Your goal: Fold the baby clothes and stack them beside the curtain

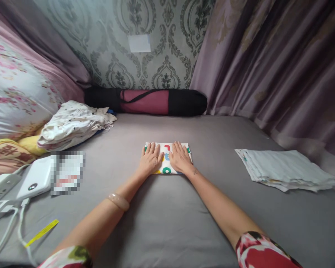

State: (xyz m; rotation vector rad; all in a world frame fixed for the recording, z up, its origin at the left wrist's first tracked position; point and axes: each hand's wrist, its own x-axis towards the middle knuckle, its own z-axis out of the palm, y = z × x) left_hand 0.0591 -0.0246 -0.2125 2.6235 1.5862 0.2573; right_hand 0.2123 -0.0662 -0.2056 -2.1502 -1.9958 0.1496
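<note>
A folded white cloth [166, 171] printed with coloured letters and shapes lies flat on the grey sheet. My left hand [151, 158] rests palm down on its left half, fingers stretched out. On the right half, my right hand [181, 156] also lies flat, fingers pointing away from me. Between the two hands a strip of the print shows, with red, blue and green marks. Both palms cover much of the cloth. To the right, apart from my hands, sits a stack of folded pale cloths [287, 169].
A black and maroon cylindrical bag [153, 102] lies along the wall. At left are a heap of patterned clothes [75, 124], a flowered pillow [16, 85], a white power bank [37, 176], a power strip [2, 188] with cables, and a blurred-out packet [68, 173].
</note>
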